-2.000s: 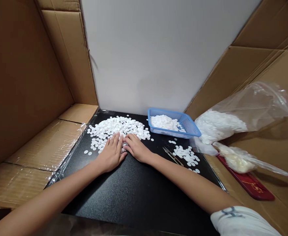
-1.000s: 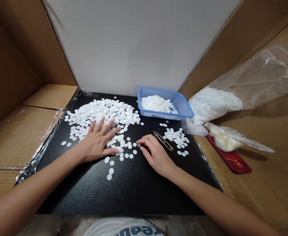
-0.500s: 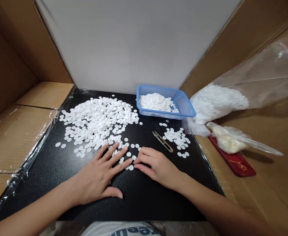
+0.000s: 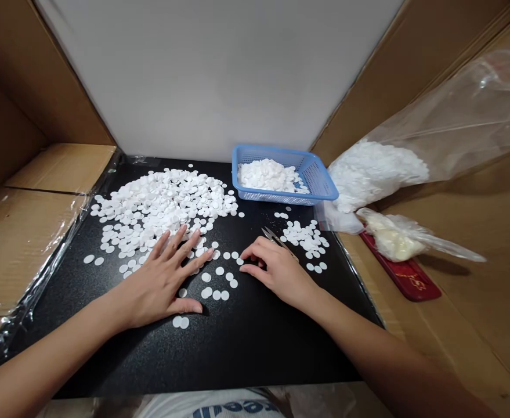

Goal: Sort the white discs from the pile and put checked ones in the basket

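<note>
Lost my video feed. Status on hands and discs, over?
Left hand flat, fingers spread on loose white discs. Right hand curled, fingertips at the discs. Snips just behind right hand.

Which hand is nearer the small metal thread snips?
Right. The right hand lies against the small metal thread snips, fingertips beside them; the left hand lies flat apart, on scattered white discs.

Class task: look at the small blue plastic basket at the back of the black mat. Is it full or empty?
Partly filled: the blue plastic mesh basket holds a mound of white round discs at its left side, while bare mesh shows on its right.
</note>
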A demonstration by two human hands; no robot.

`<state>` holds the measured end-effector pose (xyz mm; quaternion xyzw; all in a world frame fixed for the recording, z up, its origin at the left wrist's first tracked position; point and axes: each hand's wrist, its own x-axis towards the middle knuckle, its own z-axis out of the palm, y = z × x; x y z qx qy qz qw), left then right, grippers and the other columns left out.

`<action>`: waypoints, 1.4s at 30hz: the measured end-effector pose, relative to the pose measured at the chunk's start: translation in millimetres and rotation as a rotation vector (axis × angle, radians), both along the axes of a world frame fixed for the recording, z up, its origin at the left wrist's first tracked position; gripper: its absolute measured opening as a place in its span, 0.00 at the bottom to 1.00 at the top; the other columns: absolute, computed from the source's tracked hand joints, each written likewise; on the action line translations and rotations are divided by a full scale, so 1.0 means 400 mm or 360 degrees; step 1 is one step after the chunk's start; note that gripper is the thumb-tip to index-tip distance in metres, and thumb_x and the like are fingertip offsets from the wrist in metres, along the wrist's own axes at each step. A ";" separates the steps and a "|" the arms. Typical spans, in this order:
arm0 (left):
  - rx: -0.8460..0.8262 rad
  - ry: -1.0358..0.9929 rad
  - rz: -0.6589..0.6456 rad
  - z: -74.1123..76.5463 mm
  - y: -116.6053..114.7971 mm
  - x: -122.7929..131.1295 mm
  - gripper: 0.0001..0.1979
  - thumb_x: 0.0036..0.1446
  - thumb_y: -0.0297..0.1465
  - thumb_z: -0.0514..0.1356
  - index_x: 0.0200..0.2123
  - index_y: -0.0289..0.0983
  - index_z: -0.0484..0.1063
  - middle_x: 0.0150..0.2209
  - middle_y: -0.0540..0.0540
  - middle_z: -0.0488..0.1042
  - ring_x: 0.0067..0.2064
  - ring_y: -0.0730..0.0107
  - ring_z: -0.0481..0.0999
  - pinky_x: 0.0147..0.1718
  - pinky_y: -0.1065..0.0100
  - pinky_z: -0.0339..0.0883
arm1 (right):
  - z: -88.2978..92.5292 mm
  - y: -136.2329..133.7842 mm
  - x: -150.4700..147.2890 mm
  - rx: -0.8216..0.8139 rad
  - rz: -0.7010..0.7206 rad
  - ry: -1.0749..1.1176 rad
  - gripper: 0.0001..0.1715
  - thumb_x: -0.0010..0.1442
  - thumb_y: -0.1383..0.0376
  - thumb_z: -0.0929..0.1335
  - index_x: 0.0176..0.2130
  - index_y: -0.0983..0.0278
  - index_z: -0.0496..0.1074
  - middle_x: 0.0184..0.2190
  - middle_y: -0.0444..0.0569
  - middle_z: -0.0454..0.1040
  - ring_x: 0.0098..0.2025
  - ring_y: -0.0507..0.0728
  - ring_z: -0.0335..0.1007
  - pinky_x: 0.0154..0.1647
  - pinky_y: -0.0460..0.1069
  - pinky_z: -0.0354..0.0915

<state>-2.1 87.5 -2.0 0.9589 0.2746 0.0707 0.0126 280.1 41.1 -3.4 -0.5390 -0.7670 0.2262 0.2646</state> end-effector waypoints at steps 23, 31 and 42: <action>-0.0109 -0.0002 0.0034 -0.015 0.052 0.009 0.42 0.63 0.59 0.46 0.73 0.48 0.37 0.73 0.47 0.47 0.73 0.51 0.42 0.69 0.47 0.32 | -0.015 0.027 -0.014 0.0164 0.0010 0.0093 0.09 0.68 0.65 0.66 0.35 0.61 0.74 0.34 0.48 0.70 0.37 0.57 0.71 0.40 0.53 0.70; -0.0251 0.0040 0.0100 0.002 0.049 0.007 0.45 0.59 0.61 0.48 0.72 0.46 0.41 0.73 0.44 0.45 0.74 0.47 0.40 0.69 0.44 0.29 | -0.025 0.032 -0.046 0.0305 0.0124 0.0013 0.10 0.68 0.65 0.66 0.43 0.61 0.78 0.36 0.50 0.69 0.37 0.56 0.68 0.38 0.53 0.69; -0.0218 -0.0028 0.0052 0.005 0.048 -0.001 0.39 0.63 0.55 0.52 0.70 0.42 0.53 0.72 0.41 0.48 0.73 0.47 0.41 0.68 0.41 0.29 | 0.000 0.041 -0.068 0.0226 0.0211 -0.0155 0.12 0.67 0.71 0.66 0.47 0.63 0.77 0.37 0.49 0.71 0.37 0.56 0.69 0.40 0.52 0.66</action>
